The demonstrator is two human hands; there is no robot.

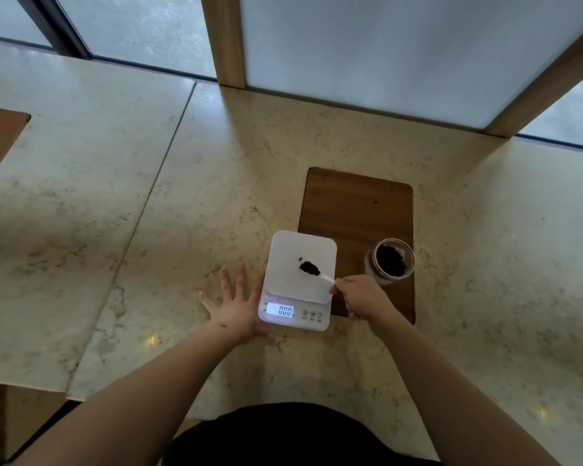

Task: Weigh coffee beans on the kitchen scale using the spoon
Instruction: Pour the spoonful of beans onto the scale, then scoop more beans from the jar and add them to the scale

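Holding the spoon [327, 279] by the end of its pale handle, your right hand [360, 297] sits at the near right corner of the kitchen scale [300, 280], fingers pinched shut on it. The handle's long axis runs up and to the left from that hand, so the bowl with its heap of coffee beans [309, 268] hangs over the middle of the white weighing platform — whether it touches the platform or hovers just above cannot be told. One or two loose beans [301, 258] lie just beyond the bowl's tip. The display [284, 310] reads zero, so the load, as far as I can judge, is not yet resting on the platform.

Your left hand [234, 302] is spread flat on the marble counter [148, 230], fingers apart, its thumb side against the scale's left edge and gripping nothing; the right is the one placed to tip.

Just to the right, the open glass jar [390, 262] stands upright on the wooden board [357, 203], dark beans inside — near your right hand for another scoop.

The beans look dark, small and loose; they would likely roll if tipped fast.
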